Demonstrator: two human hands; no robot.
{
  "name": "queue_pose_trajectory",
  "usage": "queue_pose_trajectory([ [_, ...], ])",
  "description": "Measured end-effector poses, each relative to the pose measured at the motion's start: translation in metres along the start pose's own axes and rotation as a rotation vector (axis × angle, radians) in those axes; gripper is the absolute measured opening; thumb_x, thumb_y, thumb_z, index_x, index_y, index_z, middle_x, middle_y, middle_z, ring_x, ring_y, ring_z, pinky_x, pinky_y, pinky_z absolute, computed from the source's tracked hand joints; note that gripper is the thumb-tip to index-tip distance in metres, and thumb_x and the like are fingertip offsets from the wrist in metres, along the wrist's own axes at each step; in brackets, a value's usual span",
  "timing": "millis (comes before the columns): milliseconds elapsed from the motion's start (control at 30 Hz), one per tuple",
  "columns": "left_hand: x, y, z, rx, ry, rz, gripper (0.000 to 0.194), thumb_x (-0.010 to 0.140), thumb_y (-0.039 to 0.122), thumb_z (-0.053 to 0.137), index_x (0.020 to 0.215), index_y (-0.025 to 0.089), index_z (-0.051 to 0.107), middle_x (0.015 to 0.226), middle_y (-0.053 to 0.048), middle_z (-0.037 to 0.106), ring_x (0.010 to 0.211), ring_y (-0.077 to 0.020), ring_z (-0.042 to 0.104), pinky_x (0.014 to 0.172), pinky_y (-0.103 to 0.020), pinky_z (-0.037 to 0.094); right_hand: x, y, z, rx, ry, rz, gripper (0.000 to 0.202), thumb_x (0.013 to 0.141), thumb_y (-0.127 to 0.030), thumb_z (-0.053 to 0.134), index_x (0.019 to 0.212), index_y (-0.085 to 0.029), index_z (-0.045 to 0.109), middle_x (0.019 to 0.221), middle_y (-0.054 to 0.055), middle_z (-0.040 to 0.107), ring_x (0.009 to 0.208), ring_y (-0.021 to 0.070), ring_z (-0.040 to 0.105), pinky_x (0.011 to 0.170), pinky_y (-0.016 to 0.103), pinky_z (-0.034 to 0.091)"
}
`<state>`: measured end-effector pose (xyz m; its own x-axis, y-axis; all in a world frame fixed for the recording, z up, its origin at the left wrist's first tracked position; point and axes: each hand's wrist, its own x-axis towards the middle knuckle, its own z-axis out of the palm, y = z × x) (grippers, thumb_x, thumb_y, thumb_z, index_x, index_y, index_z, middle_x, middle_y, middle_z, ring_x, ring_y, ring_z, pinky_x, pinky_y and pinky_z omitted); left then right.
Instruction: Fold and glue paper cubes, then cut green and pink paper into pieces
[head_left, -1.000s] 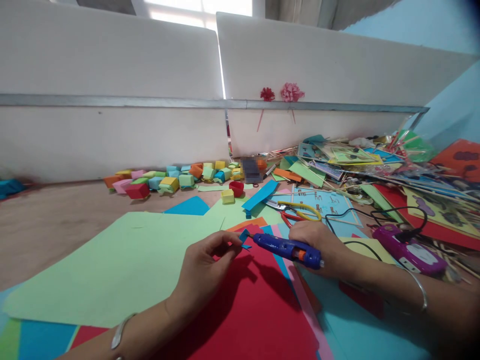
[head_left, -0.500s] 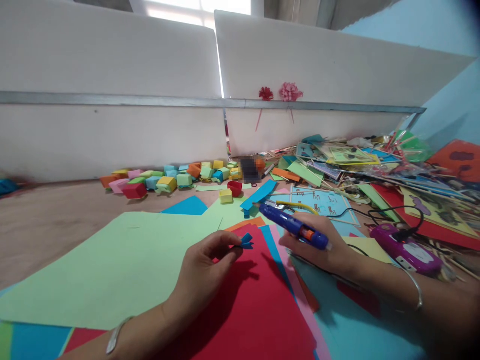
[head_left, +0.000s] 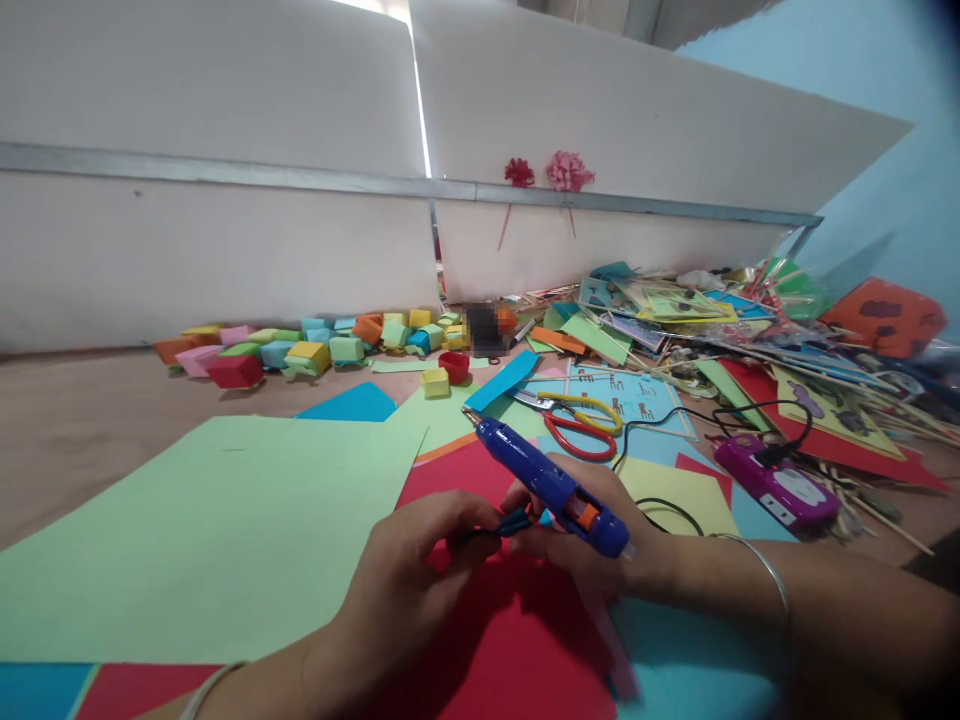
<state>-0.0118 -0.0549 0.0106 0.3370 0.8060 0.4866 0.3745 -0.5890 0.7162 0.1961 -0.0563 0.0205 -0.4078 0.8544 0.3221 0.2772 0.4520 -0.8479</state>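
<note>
A small folded blue paper piece [head_left: 513,522] is pinched between the thumb and fingers of my left hand [head_left: 420,560], above a red paper sheet [head_left: 517,640]. My right hand [head_left: 600,510] is closed around a blue glue gun [head_left: 551,485] whose nozzle points up and left. The right fingertips also meet the blue paper piece, so both hands are at it. Just beyond the glue gun lies a pair of scissors [head_left: 581,425] with one red and one yellow handle loop. Near its nozzle is a blue paper strip [head_left: 504,382].
A large light green sheet [head_left: 247,520] covers the left side. Small paper boxes [head_left: 307,357] line the board at the back. A purple power strip [head_left: 776,482] with a black cord sits right, before heaped paper crafts and sticks [head_left: 675,300]. Two paper flowers [head_left: 570,172] hang on the rail.
My right hand has come left and down with the glue gun, its fingertips now at the blue paper piece. The scissors have come into fuller view. The camera has shifted slightly.
</note>
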Motion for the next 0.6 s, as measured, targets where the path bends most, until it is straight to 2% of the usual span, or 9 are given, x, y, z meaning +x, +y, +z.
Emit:
queue_pose_trajectory([
  [133, -0.0014, -0.0040, -0.0014, 0.042, -0.030, 0.010, 0.008, 0.077, 0.019, 0.061, 0.074, 0.023, 0.068, 0.065, 0.002, 0.073, 0.056, -0.0121, 0.065, 0.054, -0.019, 0.051, 0.0018, 0.0046, -0.0007, 0.100, -0.018, 0.059, 0.021, 0.076, -0.028, 0.078, 0.084, -0.018, 0.062, 0.077, -0.002, 0.061, 0.066, 0.0114, 0.056, 0.061, 0.024, 0.045],
  [267, -0.0014, -0.0060, -0.0026, 0.034, -0.063, -0.003, 0.009, 0.078, 0.020, 0.060, 0.077, 0.023, 0.069, 0.070, 0.000, 0.073, 0.061, -0.0135, 0.066, 0.058, -0.022, 0.051, 0.0025, 0.0090, -0.0011, 0.106, -0.030, 0.068, 0.019, 0.077, -0.026, 0.076, 0.080, -0.018, 0.059, 0.075, -0.003, 0.060, 0.065, 0.0105, 0.054, 0.060, 0.023, 0.044],
  [367, -0.0002, -0.0059, -0.0027, 0.076, -0.091, -0.038, 0.011, 0.079, 0.028, 0.061, 0.079, 0.023, 0.071, 0.073, -0.002, 0.074, 0.064, -0.0158, 0.066, 0.059, -0.025, 0.051, 0.0034, 0.0080, -0.0018, 0.097, -0.029, 0.064, 0.020, 0.077, -0.026, 0.076, 0.078, -0.018, 0.057, 0.073, -0.004, 0.058, 0.064, 0.0099, 0.052, 0.059, 0.023, 0.043],
  [467, 0.0003, -0.0053, -0.0017, 0.105, -0.175, -0.107, 0.017, 0.080, 0.034, 0.061, 0.073, 0.023, 0.071, 0.067, -0.003, 0.071, 0.060, -0.0160, 0.062, 0.055, -0.025, 0.047, 0.0041, 0.0064, -0.0012, 0.092, -0.035, 0.058, 0.020, 0.078, -0.030, 0.074, 0.077, -0.018, 0.057, 0.072, -0.004, 0.058, 0.062, 0.0098, 0.052, 0.056, 0.023, 0.042],
  [600, 0.0004, -0.0034, 0.0003, 0.019, -0.238, -0.146, 0.021, 0.081, 0.033, 0.058, 0.066, 0.022, 0.068, 0.065, -0.003, 0.069, 0.061, -0.0157, 0.061, 0.057, -0.025, 0.046, 0.0041, 0.0068, 0.0024, 0.114, -0.038, 0.069, 0.017, 0.079, -0.028, 0.072, 0.076, -0.019, 0.058, 0.071, -0.002, 0.063, 0.062, 0.0111, 0.056, 0.058, 0.024, 0.045],
])
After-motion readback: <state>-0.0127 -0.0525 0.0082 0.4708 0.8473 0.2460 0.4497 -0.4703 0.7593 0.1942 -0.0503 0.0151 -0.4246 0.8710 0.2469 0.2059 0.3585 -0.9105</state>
